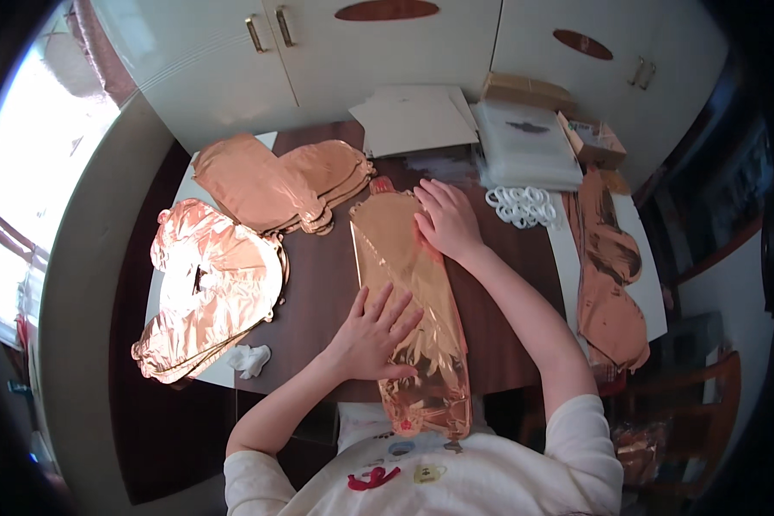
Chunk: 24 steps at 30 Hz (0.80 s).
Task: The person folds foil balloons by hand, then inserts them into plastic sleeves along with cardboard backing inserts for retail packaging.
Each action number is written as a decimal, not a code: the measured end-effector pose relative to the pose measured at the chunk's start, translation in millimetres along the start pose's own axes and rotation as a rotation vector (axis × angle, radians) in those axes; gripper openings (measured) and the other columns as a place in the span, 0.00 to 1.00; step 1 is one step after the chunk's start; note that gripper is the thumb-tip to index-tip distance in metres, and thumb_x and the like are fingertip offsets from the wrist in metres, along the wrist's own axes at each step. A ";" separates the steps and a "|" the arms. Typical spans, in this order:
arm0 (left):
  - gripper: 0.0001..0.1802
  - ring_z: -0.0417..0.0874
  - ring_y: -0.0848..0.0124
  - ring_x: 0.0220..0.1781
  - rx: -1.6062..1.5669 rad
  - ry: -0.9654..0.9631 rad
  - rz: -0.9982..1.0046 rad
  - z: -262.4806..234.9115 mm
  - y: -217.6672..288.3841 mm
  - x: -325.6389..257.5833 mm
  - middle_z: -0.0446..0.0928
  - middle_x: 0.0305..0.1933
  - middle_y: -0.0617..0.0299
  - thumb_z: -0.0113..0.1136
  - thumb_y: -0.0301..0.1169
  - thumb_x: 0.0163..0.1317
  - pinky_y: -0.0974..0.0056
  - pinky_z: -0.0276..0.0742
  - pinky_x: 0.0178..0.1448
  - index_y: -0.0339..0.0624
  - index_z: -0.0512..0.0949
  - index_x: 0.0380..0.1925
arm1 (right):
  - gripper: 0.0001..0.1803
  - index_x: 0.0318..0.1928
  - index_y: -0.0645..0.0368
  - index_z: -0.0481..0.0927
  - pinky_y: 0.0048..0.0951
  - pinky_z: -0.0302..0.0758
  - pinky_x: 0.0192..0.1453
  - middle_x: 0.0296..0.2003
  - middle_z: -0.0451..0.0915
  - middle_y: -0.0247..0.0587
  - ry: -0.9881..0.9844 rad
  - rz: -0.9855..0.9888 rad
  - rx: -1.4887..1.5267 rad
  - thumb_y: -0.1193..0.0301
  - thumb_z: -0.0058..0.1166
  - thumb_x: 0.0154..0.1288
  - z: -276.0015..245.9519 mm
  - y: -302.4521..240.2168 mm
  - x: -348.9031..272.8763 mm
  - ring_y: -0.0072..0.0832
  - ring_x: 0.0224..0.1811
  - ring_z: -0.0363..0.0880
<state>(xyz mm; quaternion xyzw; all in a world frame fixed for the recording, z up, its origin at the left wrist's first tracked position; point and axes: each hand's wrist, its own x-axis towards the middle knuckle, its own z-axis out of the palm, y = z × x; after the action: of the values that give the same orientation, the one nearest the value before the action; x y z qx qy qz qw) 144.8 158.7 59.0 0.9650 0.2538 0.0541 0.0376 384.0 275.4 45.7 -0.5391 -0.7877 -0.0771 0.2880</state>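
Note:
A long, flat rose-gold foil balloon lies lengthwise in front of me on the dark tabletop, its near end hanging over the edge against my shirt. My left hand rests flat across its middle, fingers spread. At the far right edge of the foil, my right hand lies with its fingers stretched out, holding nothing. A small red piece shows at the balloon's far end.
Left stand two piles of flat foil balloons, one shiny, one duller. More foil balloons lie at the right. Behind are white cards, clear plastic bags, white rings and a small box. A crumpled tissue lies near left.

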 end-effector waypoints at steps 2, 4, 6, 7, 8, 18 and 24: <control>0.51 0.49 0.45 0.73 0.012 -0.003 0.012 1.5 -1.5 4.4 0.54 0.71 0.49 0.42 0.72 0.52 0.36 0.43 0.70 0.50 0.57 0.68 | 0.25 0.54 0.60 0.73 0.42 0.62 0.65 0.59 0.69 0.45 0.148 -0.076 -0.061 0.67 0.58 0.55 -11.1 5.0 20.2 0.39 0.62 0.66; 0.51 0.50 0.45 0.73 0.011 0.005 0.034 1.9 -1.7 13.5 0.54 0.71 0.49 0.42 0.72 0.52 0.36 0.43 0.70 0.50 0.56 0.68 | 0.30 0.56 0.59 0.70 0.41 0.64 0.64 0.59 0.68 0.44 0.113 -0.074 -0.165 0.66 0.61 0.52 -18.4 20.1 42.6 0.37 0.63 0.65; 0.51 0.51 0.45 0.72 0.017 0.036 0.057 4.3 -4.7 19.8 0.54 0.71 0.48 0.44 0.72 0.51 0.36 0.46 0.69 0.48 0.57 0.67 | 0.34 0.59 0.59 0.68 0.41 0.61 0.66 0.61 0.67 0.42 0.040 -0.059 -0.291 0.62 0.62 0.52 -17.9 33.9 62.0 0.35 0.64 0.64; 0.51 0.52 0.45 0.72 0.022 0.063 0.069 7.0 -5.8 22.1 0.55 0.70 0.48 0.45 0.71 0.51 0.36 0.48 0.68 0.47 0.58 0.67 | 0.34 0.59 0.59 0.68 0.41 0.61 0.66 0.61 0.67 0.42 0.055 -0.067 -0.295 0.62 0.62 0.52 -14.1 40.9 67.8 0.35 0.64 0.64; 0.51 0.52 0.46 0.72 0.026 0.056 0.065 8.6 -6.9 23.2 0.55 0.71 0.48 0.45 0.71 0.51 0.37 0.47 0.69 0.48 0.57 0.67 | 0.34 0.59 0.58 0.67 0.40 0.61 0.67 0.61 0.67 0.41 -0.035 -0.035 -0.314 0.61 0.62 0.53 -10.3 47.9 73.5 0.35 0.65 0.63; 0.50 0.51 0.46 0.73 0.005 0.050 0.056 6.0 -5.9 22.7 0.54 0.71 0.49 0.44 0.71 0.52 0.37 0.44 0.70 0.49 0.57 0.67 | 0.17 0.47 0.50 0.78 0.39 0.76 0.50 0.43 0.81 0.39 -0.236 -0.073 -0.208 0.56 0.54 0.60 -13.4 78.0 105.0 0.38 0.47 0.79; 0.50 0.52 0.47 0.73 0.002 0.066 0.053 6.4 -6.9 21.2 0.55 0.71 0.49 0.44 0.71 0.52 0.38 0.44 0.71 0.49 0.57 0.67 | 0.13 0.39 0.50 0.79 0.41 0.77 0.44 0.35 0.82 0.38 -0.149 -0.055 -0.152 0.57 0.54 0.60 -15.1 72.0 107.8 0.40 0.41 0.81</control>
<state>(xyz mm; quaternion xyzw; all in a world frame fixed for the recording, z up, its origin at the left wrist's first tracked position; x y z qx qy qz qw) 160.6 174.9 53.8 0.9691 0.2292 0.0866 0.0269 426.7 384.9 102.4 -0.5420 -0.8132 -0.1042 0.1845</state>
